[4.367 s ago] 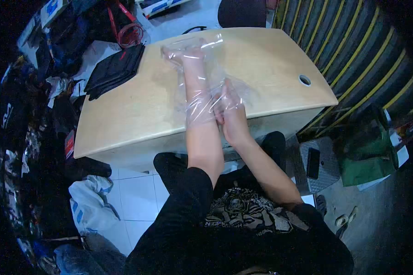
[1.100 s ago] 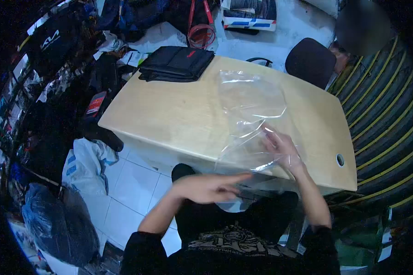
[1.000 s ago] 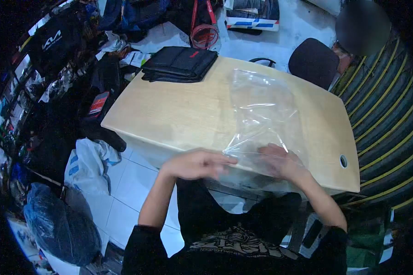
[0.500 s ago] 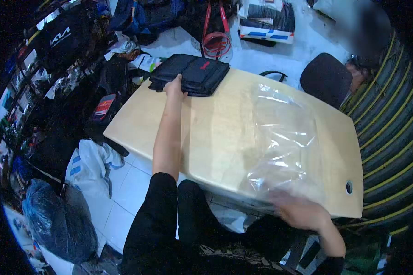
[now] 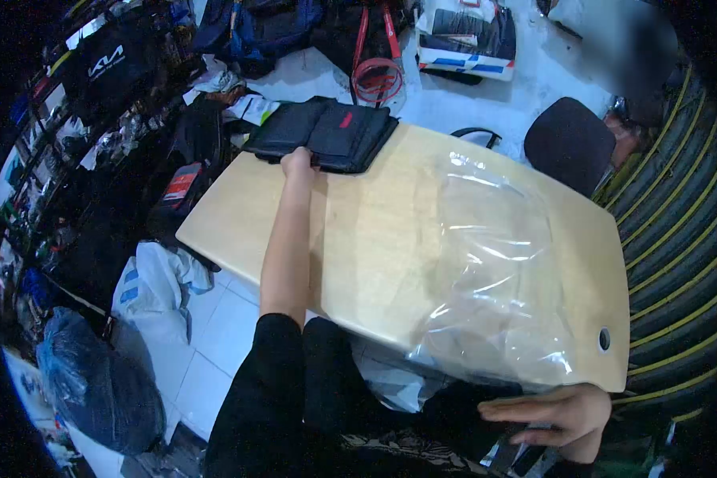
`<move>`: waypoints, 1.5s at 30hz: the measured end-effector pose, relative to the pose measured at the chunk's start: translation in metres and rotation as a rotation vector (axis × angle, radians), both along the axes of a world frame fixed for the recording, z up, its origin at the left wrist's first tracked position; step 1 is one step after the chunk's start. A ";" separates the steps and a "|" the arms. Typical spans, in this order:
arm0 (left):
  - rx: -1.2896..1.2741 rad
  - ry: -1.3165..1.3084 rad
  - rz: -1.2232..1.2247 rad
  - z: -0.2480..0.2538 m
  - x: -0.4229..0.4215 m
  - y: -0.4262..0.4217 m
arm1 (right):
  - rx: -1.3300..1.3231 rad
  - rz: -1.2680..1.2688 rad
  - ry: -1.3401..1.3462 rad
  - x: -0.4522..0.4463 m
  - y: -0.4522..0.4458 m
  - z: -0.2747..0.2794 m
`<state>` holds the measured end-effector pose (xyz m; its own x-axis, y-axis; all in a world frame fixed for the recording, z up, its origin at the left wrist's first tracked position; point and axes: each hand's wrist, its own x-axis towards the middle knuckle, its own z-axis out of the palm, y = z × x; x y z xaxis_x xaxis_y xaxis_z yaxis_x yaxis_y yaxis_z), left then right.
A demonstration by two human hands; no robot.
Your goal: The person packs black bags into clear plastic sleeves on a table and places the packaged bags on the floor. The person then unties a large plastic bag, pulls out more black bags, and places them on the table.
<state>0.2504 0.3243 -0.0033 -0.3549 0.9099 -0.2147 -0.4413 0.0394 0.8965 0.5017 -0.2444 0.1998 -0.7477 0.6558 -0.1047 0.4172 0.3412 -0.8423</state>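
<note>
A small stack of flat black fabric pouches (image 5: 327, 127) lies at the far left corner of the pale wooden table (image 5: 374, 239); the top one carries a small red label. My left hand (image 5: 299, 161) is closed on the near edge of that top pouch, which sits askew over those beneath it. Clear plastic bags (image 5: 494, 247) are spread flat across the right half of the table, their near ends by its front edge. Just off that edge, close to the plastic, my right hand (image 5: 554, 416) has its fingers stretched out and holds nothing.
A person sits beyond the table near a dark chair back (image 5: 570, 145). Large coiled ribbed hoses (image 5: 677, 231) with yellow stripes stand at the right. White bags (image 5: 155, 291) and a stuffed dark plastic bag (image 5: 95, 382) lie on the tiled floor at left.
The top pouch has shifted left with my left hand. My right hand has moved off the plastic, down and to the right, and its fingers have straightened.
</note>
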 end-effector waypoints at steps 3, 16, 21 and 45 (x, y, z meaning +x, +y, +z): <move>0.007 -0.196 -0.123 0.010 -0.035 -0.041 | 0.014 -0.013 0.069 0.001 0.008 0.006; 0.291 0.552 -0.022 0.021 -0.022 0.006 | 0.151 -0.250 -0.214 -0.008 0.013 0.020; 0.127 0.404 -0.150 0.019 -0.008 0.024 | 0.069 -0.374 -0.283 -0.003 0.013 0.018; 0.062 -0.111 -0.436 0.025 -0.058 -0.047 | 0.220 -0.633 0.206 0.024 0.049 0.003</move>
<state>0.1921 0.2772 0.0215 0.0859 0.9816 -0.1706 -0.4887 0.1908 0.8513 0.5260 -0.1950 0.2025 -0.2054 0.9614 0.1832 0.4312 0.2569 -0.8649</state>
